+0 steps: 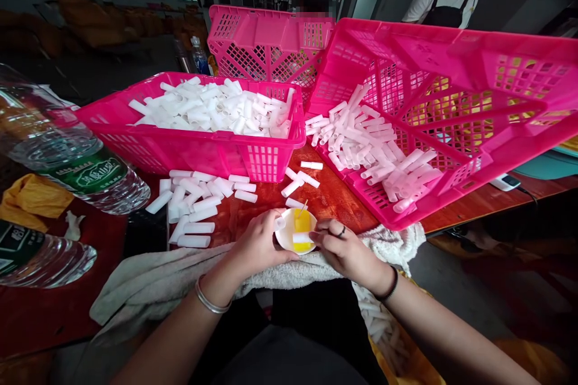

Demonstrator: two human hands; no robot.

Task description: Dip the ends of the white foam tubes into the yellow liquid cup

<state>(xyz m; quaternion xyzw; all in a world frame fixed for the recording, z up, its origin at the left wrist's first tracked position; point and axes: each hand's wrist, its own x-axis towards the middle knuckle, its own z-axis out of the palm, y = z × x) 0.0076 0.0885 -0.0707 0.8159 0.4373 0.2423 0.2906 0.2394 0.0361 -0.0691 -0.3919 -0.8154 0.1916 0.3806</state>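
My left hand (262, 240) is wrapped round a small white bowl (283, 239) with something yellow (301, 222) inside and a thin stick standing in it. A short white tube (280, 224) also shows at the fingertips of that hand. Between the fingers of my right hand (341, 246) is another white tube (303, 237), held level over the bowl. Loose white tubes (194, 204) lie on the red table (253, 216), left of and behind the bowl. Whether the held tube touches the yellow part, I cannot tell.
A pink basket (217, 156) full of white tubes stands behind; a tilted pink basket (397, 96) at right holds more. Large water bottles (94, 171) are at left. A whitish towel (171, 277) lies along the front edge. A person (445, 0) is in the background.
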